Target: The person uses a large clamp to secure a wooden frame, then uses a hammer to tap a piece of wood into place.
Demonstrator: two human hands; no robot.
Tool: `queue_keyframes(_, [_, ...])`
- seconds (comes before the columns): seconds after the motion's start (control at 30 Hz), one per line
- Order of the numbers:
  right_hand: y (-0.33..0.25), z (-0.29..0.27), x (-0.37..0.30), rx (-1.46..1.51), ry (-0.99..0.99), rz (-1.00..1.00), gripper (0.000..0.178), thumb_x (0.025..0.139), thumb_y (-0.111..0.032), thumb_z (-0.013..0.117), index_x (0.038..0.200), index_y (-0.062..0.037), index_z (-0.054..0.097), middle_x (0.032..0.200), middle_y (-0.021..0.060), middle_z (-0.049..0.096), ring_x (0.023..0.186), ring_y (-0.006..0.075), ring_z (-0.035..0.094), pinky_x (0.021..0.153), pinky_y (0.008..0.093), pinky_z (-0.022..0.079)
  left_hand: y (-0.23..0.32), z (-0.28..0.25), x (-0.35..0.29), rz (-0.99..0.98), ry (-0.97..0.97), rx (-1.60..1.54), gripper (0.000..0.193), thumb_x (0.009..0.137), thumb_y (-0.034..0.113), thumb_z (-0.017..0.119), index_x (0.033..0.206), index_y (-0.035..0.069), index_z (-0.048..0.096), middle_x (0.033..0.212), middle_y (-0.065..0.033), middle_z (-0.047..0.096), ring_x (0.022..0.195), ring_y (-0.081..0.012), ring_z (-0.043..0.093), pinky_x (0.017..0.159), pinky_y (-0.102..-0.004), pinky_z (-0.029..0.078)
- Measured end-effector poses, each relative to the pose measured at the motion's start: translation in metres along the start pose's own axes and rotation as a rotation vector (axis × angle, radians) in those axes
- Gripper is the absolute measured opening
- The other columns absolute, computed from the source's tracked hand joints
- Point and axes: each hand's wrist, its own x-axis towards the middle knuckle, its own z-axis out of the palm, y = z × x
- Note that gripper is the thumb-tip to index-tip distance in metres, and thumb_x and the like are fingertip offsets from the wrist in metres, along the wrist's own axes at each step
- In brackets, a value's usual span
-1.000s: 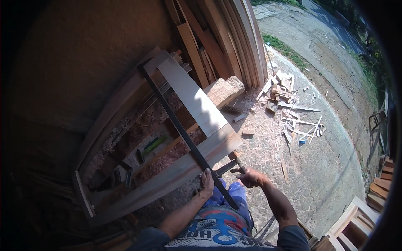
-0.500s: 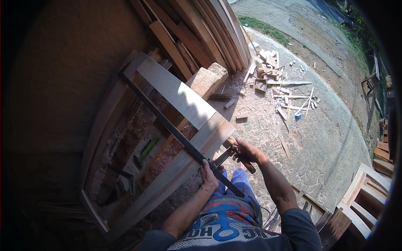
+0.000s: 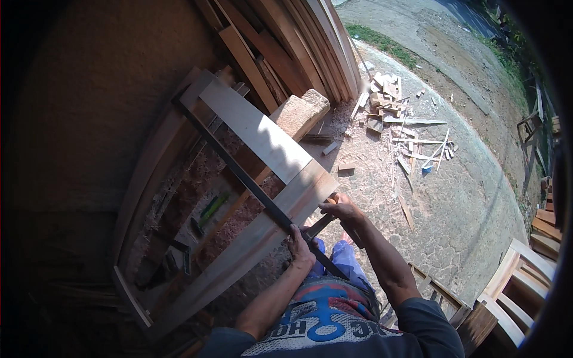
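A long dark bar clamp (image 3: 248,182) lies across a pale wooden frame (image 3: 256,134), from its far upper-left end to the rail nearest me. My left hand (image 3: 301,247) is closed round the clamp's bar beside the near rail (image 3: 274,221). My right hand (image 3: 341,209) is at the rail's near right corner, fingers curled, at a small orange-brown wood piece (image 3: 332,201) against the edge. The clamp's sliding arm (image 3: 321,225) runs between my hands. Its wooden handle is mostly hidden by my right hand and forearm.
A thick wooden beam (image 3: 301,113) props the frame. Inside its opening lie a green-handled tool (image 3: 212,209) and wood shavings (image 3: 239,224). Tall planks (image 3: 286,48) lean at the back. Offcuts (image 3: 388,101) litter the concrete. Curved wooden parts (image 3: 507,286) stand at the lower right.
My right hand has moved up and left from the clamp's handle to the wood piece at the rail's edge. My left hand stays on the bar. The view has shifted slightly.
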Motion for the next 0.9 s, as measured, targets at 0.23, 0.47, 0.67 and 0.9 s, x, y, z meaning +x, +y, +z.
queue_keyframes(0.23, [-0.004,0.007,-0.002,0.003,0.037,0.058,0.033,0.078,-0.033,0.078,0.086,-0.0064,0.060,0.070,0.0012,0.058,0.059,0.0104,0.051,0.052,0.0260,0.036,-0.003,-0.006,0.000,0.003,-0.036,-0.016,0.052,0.095,0.059,0.054,0.094,0.007,0.055,0.071,-0.0046,0.053,0.049,-0.0161,0.050,0.044,-0.0291,0.042])
queue_keyframes(0.47, [-0.005,0.008,0.005,0.058,0.096,0.108,0.036,0.076,-0.032,0.082,0.080,-0.0076,0.056,0.071,0.0031,0.058,0.060,0.0115,0.052,0.052,0.0259,0.037,-0.003,-0.005,0.001,-0.008,-0.029,-0.018,0.052,0.096,0.059,0.052,0.093,0.007,0.055,0.070,-0.0045,0.053,0.049,-0.0161,0.050,0.044,-0.0294,0.042])
queue_keyframes(0.67, [0.003,0.004,0.018,0.049,0.126,0.124,0.038,0.072,-0.025,0.086,0.085,-0.0021,0.059,0.075,0.0063,0.062,0.067,0.0143,0.059,0.059,0.0289,0.046,-0.004,-0.005,0.002,-0.022,-0.025,-0.026,0.049,0.098,0.057,0.051,0.095,0.008,0.057,0.069,-0.0054,0.055,0.048,-0.0169,0.051,0.044,-0.0305,0.042])
queue_keyframes(0.9, [0.001,0.008,0.016,0.124,0.121,0.148,0.036,0.074,-0.015,0.084,0.096,-0.0019,0.059,0.078,0.0044,0.062,0.068,0.0143,0.059,0.059,0.0298,0.045,-0.005,-0.008,0.006,-0.019,-0.025,-0.008,0.050,0.098,0.059,0.048,0.098,0.009,0.053,0.068,-0.0062,0.055,0.047,-0.0180,0.049,0.045,-0.0334,0.044])
